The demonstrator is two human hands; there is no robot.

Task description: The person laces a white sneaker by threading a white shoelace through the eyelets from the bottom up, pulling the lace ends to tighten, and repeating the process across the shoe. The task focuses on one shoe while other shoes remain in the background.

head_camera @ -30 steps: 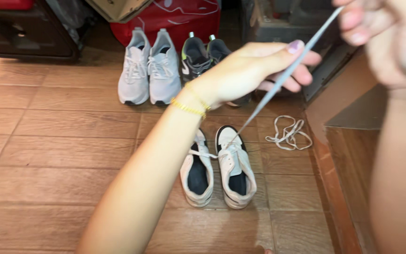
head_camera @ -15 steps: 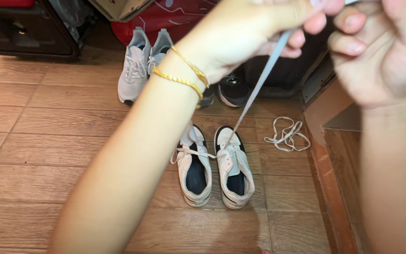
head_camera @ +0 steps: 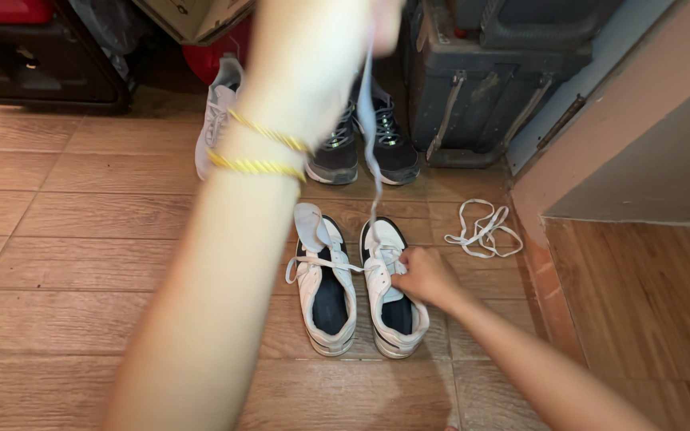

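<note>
A: Where is the lace?
B: The lace point(head_camera: 370, 152) runs up from the right sneaker point(head_camera: 393, 291) to the left hand point(head_camera: 313, 48), which is raised close to the camera and blurred; the lace meets it near the top edge, yet I cannot tell how the fingers grip it.

A: And the right hand?
B: The right hand point(head_camera: 423, 275) is down on the right sneaker, its fingers curled at the eyelets where the lace comes out; it looks closed on the shoe's upper, touching it.

A: What about the other shoe?
B: The left sneaker point(head_camera: 325, 291) lies just beside its mate on the wooden floor point(head_camera: 81, 263), its tongue pulled up; neither hand touches it.

A: Anything else around?
B: A loose lace point(head_camera: 482, 230) lies coiled on the floor, right of the pair; dark sneakers point(head_camera: 365, 148) and a grey sneaker point(head_camera: 216, 128) stand further back; gold bracelets point(head_camera: 261, 156) ring the left wrist.
</note>
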